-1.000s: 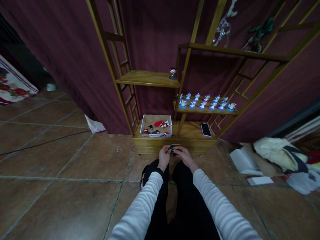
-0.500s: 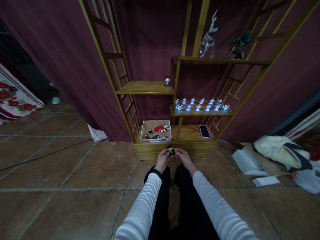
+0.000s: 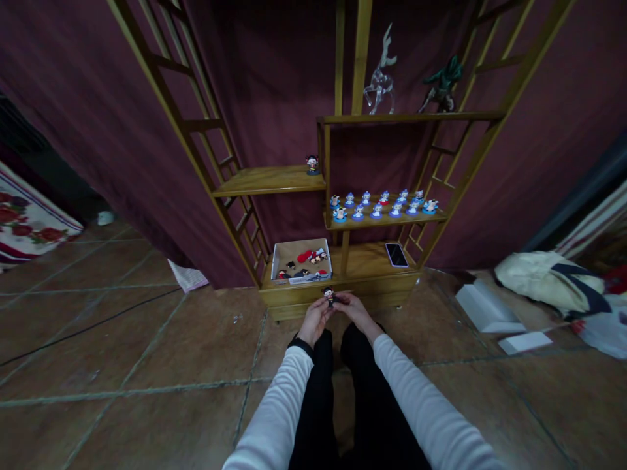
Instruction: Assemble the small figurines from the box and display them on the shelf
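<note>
Between my two hands, in front of the shelf's base, is a small dark-haired figurine (image 3: 328, 296), held upright. My left hand (image 3: 316, 318) grips it from the left, and my right hand (image 3: 353, 309) has its fingers closed on its right side. Just beyond them, an open box (image 3: 275, 261) on the bottom board contains several loose red and black figurine pieces (image 3: 313, 256). A similar figurine (image 3: 312, 164) stands at the right end of the left shelf board (image 3: 269, 179).
Several blue-and-white figurines (image 3: 377, 210) stand in rows on the right shelf. Above them are a clear deer statuette (image 3: 380, 81) and a dark green statuette (image 3: 443, 85). A phone (image 3: 396, 255) lies on the bottom board. White boxes (image 3: 487, 310) and a cream bag (image 3: 548, 281) rest on the floor at right.
The view has turned slightly, shifting the shelf leftward. The figurine stays in both hands, its face now showing more toward me.
</note>
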Action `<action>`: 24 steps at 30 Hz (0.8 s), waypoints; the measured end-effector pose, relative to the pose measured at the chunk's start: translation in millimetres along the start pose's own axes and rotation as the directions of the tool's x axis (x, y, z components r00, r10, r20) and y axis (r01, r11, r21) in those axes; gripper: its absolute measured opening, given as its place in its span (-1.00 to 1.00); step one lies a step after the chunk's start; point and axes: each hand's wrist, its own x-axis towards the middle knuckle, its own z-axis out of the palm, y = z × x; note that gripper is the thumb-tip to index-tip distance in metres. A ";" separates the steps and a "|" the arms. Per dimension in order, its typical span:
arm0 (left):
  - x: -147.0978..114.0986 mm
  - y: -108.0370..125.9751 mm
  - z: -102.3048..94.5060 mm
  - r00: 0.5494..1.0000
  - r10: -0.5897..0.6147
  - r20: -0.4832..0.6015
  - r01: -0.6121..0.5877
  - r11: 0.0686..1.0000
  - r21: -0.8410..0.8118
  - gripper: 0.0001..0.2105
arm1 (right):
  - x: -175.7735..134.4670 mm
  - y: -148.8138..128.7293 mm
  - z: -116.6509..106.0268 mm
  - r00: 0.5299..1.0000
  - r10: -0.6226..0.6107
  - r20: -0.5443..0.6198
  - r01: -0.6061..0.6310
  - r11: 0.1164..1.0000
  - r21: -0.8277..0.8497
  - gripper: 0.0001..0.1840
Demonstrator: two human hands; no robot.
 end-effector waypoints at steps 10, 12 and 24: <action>-1.3 1.9 0.4 0.997 -0.044 0.062 0.046 0.999 -0.022 -0.79 | -2.0 -2.9 4.4 0.998 -0.060 0.007 0.059 0.998 0.023 -0.56; -0.6 1.7 -0.5 0.997 -0.043 0.059 0.045 0.999 -0.025 -0.78 | -2.5 -3.3 4.8 0.997 -0.075 0.016 0.075 0.997 0.031 -0.56; -4.7 -0.2 4.5 0.991 0.052 0.124 -0.059 0.997 0.057 -0.62 | -6.7 -10.4 1.3 1.000 -0.018 0.013 0.017 0.996 0.091 -0.56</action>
